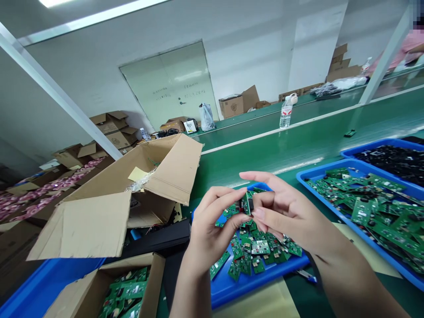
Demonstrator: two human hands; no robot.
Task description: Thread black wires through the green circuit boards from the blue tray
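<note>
A small green circuit board (pixel 246 204) is held up on edge between my two hands, over a blue tray (pixel 232 293) of similar boards. My left hand (pixel 215 221) is closed, pinching the board between thumb and forefinger. From the other side my right hand (pixel 288 212) grips it with thumb and bent fingers, its forefinger raised and stretched out. A dark part shows at the board's right face, partly covered by the right fingertips; its kind is unclear. More boards (pixel 260 246) lie jumbled in the tray beneath.
Right stands a second blue tray (pixel 303 179) heaped with boards, with a tray of black parts (pixel 391 159) behind it. Left are a large open carton (pixel 96 221) and a smaller box (pixel 77 293) holding boards. A water bottle (pixel 285 114) stands beyond; a person's pink sleeve (pixel 410 46) shows far right.
</note>
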